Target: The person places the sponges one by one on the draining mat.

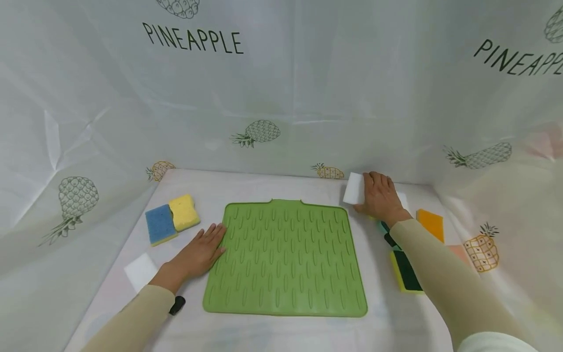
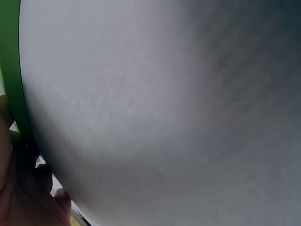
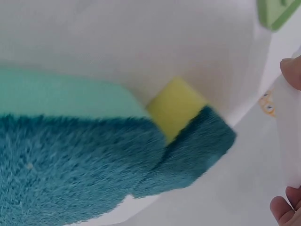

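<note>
A green ribbed mat point(image 1: 286, 259) lies flat in the middle of the white-covered table. My left hand point(image 1: 206, 247) rests flat beside it, straight fingers touching the mat's left edge; the left wrist view shows that green edge point(image 2: 11, 70) and fingers point(image 2: 28, 197) low at the left. My right hand point(image 1: 374, 191) is at the mat's far right corner and holds a white sponge block point(image 1: 354, 188) near the back curtain. In the right wrist view a fingertip point(image 3: 294, 70) and another below pinch the white block point(image 3: 289, 136).
A blue sponge point(image 1: 160, 224), a yellow sponge point(image 1: 184, 211) and a white block point(image 1: 140, 270) lie left of the mat. To the right lie an orange sponge point(image 1: 431, 222), a yellow and dark green sponge point(image 1: 406, 274) and a teal scrub sponge point(image 3: 70, 165). Pineapple-print curtains enclose the table.
</note>
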Available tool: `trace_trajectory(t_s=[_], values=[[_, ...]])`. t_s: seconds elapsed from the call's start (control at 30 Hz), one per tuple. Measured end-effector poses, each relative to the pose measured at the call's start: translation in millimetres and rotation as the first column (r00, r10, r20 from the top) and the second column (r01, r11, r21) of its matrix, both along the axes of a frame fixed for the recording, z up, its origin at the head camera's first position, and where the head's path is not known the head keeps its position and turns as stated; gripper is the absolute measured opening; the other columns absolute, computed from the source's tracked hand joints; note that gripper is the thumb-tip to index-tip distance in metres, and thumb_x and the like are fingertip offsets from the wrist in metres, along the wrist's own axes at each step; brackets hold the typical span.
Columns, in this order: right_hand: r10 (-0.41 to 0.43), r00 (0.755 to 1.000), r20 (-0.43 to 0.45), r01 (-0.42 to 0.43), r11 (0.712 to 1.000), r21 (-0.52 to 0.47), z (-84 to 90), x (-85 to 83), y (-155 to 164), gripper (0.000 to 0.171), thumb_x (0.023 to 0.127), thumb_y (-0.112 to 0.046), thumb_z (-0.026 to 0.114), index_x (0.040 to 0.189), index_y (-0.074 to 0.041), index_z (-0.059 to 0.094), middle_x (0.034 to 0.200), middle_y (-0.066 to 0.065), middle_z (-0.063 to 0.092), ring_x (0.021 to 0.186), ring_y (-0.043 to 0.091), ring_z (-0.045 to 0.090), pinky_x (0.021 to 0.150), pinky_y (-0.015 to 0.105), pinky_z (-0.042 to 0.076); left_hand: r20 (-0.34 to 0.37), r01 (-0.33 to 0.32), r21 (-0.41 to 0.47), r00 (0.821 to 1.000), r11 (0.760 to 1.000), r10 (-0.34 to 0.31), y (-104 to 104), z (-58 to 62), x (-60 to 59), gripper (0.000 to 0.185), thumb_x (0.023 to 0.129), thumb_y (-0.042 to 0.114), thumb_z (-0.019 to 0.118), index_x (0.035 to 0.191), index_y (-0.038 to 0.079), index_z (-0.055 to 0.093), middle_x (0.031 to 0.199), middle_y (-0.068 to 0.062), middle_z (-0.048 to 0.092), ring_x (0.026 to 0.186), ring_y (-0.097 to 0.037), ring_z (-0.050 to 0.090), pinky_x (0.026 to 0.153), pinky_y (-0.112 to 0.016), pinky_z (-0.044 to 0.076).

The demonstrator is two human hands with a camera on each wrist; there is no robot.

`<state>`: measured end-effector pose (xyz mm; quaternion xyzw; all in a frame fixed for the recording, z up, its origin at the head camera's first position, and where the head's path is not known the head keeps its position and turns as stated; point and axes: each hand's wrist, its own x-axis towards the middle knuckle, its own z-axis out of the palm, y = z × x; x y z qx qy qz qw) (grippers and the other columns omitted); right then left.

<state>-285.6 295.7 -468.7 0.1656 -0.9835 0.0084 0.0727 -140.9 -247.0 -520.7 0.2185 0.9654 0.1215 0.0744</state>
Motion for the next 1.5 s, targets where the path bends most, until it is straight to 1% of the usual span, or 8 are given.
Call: trace_trajectory(t_s=[0.17, 0.33, 0.47, 0.6, 0.73, 0.87, 1.13, 1.5], values=[[0.029, 0.999, -0.031, -0.030, 0.999, -0.035, 6.5, 7.1, -9.6, 0.106, 0.079, -0.041, 0.088, 0.150, 0.011, 0.029, 0.147, 0.036, 0.037, 0.135, 0.051, 0.037, 0.117, 0.070, 0.032, 0.028, -0.001, 0.011, 1.000, 1.000, 0.001, -1.1, 0.7, -2.4, 0.065, 0.113, 0.029, 0.049, 0.165, -0.004, 0.026, 0.171, -0.023, 0.027, 0.160, -0.044, 0.023, 0.129, -0.065, 0.020], [0.067, 0.994, -0.084, -0.070, 0.997, -0.026, 10.6, 15.7, -25.6, 0.109, 0.078, -0.045, 0.090, 0.150, 0.011, 0.030, 0.146, 0.034, 0.039, 0.136, 0.050, 0.038, 0.117, 0.070, 0.034, 0.039, -0.002, 0.032, 0.999, 0.999, 0.000, -1.0, -0.2, -4.3, 0.065, 0.113, 0.029, 0.049, 0.166, -0.002, 0.025, 0.172, -0.022, 0.027, 0.160, -0.044, 0.022, 0.130, -0.065, 0.018], [0.104, 0.990, -0.095, -0.107, 0.994, -0.033, 15.8, 25.1, -48.6, 0.111, 0.078, -0.047, 0.092, 0.151, 0.010, 0.031, 0.147, 0.033, 0.039, 0.137, 0.050, 0.039, 0.116, 0.069, 0.036, 0.048, -0.016, 0.052, 0.999, 0.999, 0.014, -0.4, 0.4, -4.7, 0.066, 0.113, 0.030, 0.050, 0.166, -0.001, 0.026, 0.172, -0.021, 0.026, 0.160, -0.044, 0.021, 0.130, -0.064, 0.018], [0.142, 0.985, -0.101, -0.145, 0.989, -0.025, 18.7, 35.2, -79.2, 0.114, 0.076, -0.049, 0.093, 0.152, 0.009, 0.032, 0.150, 0.033, 0.040, 0.139, 0.050, 0.042, 0.114, 0.067, 0.041, 0.050, -0.057, 0.070, 0.997, 0.996, 0.053, -1.3, 3.1, -3.0, 0.068, 0.112, 0.031, 0.052, 0.166, -0.003, 0.025, 0.173, -0.023, 0.024, 0.160, -0.045, 0.021, 0.130, -0.063, 0.020], [0.188, 0.977, -0.106, -0.190, 0.982, -0.012, 16.8, 43.2, -112.5, 0.114, 0.075, -0.053, 0.093, 0.153, 0.007, 0.034, 0.149, 0.031, 0.044, 0.139, 0.049, 0.045, 0.112, 0.064, 0.044, 0.044, -0.077, 0.068, 0.996, 0.995, 0.074, -2.8, 4.4, -1.5, 0.069, 0.112, 0.031, 0.052, 0.166, -0.003, 0.024, 0.173, -0.023, 0.024, 0.160, -0.045, 0.020, 0.130, -0.063, 0.020], [0.237, 0.967, -0.091, -0.241, 0.970, -0.031, 11.7, 51.1, -145.4, 0.113, 0.076, -0.055, 0.091, 0.154, 0.006, 0.036, 0.147, 0.029, 0.047, 0.135, 0.046, 0.049, 0.110, 0.062, 0.047, 0.039, -0.059, 0.051, 0.998, 0.997, 0.057, -3.8, 3.7, -0.8, 0.069, 0.113, 0.032, 0.050, 0.166, -0.002, 0.024, 0.173, -0.023, 0.023, 0.160, -0.045, 0.020, 0.130, -0.063, 0.020], [0.325, 0.939, -0.113, -0.328, 0.945, -0.011, 1.1, 59.1, -200.8, 0.107, 0.080, -0.065, 0.082, 0.150, 0.005, 0.042, 0.141, 0.025, 0.052, 0.128, 0.041, 0.055, 0.103, 0.056, 0.053, 0.044, -0.045, 0.037, 0.998, 0.998, 0.043, -5.5, 4.8, 2.1, 0.070, 0.113, 0.033, 0.051, 0.166, -0.003, 0.024, 0.172, -0.023, 0.024, 0.160, -0.045, 0.021, 0.130, -0.063, 0.020], [0.375, 0.926, -0.051, -0.375, 0.927, 0.011, -5.1, 56.6, -240.9, 0.105, 0.082, -0.069, 0.074, 0.151, 0.003, 0.042, 0.144, 0.021, 0.051, 0.127, 0.037, 0.055, 0.103, 0.050, 0.054, 0.051, -0.044, 0.010, 0.998, 0.999, 0.044, -5.5, 2.8, 0.9, 0.071, 0.113, 0.035, 0.050, 0.166, -0.004, 0.022, 0.172, -0.023, 0.024, 0.161, -0.044, 0.021, 0.131, -0.061, 0.020]])
